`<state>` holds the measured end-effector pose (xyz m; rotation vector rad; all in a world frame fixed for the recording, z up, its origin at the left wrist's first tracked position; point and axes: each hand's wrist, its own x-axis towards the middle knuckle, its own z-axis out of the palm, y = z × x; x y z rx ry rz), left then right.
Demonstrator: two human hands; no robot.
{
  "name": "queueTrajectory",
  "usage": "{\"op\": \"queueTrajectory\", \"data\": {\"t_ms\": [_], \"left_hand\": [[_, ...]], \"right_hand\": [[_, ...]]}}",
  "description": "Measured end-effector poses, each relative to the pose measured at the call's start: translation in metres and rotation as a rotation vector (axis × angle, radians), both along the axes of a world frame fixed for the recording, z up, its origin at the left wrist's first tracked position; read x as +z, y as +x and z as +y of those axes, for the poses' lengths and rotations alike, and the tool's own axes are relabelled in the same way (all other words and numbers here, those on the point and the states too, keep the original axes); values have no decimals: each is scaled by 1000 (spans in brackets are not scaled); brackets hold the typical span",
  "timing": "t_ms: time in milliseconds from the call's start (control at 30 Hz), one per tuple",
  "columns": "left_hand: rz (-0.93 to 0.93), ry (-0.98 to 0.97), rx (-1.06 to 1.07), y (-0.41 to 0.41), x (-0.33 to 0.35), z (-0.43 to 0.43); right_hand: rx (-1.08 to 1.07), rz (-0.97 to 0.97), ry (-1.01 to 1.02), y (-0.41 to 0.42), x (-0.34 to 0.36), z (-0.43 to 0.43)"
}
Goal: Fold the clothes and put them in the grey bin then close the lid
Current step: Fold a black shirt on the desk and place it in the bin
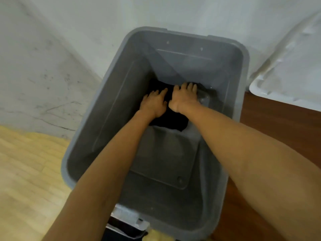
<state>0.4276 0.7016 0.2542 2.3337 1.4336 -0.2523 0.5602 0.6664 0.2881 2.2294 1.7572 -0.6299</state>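
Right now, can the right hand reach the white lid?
Probably yes, once lifted: the right hand lies on the black garment deep in the grey bin; only its wall stands before the white lid.

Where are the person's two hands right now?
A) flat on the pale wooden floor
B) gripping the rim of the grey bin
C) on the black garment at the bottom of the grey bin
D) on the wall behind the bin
C: the left hand and the right hand both lie on the black garment deep inside the open grey bin.
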Motion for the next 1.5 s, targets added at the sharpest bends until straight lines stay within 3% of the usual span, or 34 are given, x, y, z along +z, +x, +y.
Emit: {"op": "queueTrajectory", "data": {"t_ms": [200, 467, 767, 967, 1167, 1500], "left_hand": [[-94, 57, 122, 25, 91, -66], [-47, 150, 122, 78, 191, -173], [-63, 155, 43, 171, 232, -251], [-221, 118, -65, 234, 208, -301], [-185, 61, -105, 265, 153, -331], [-160, 112, -105, 219, -1, -360]], "right_hand": [[143, 35, 123, 17, 80, -69], [196, 77, 324, 83, 173, -176], [94, 82, 379, 178, 209, -266], [-67, 62, 368, 239, 185, -308], [-191, 106, 374, 266, 124, -343], [-198, 142, 351, 227, -16, -382]]}}
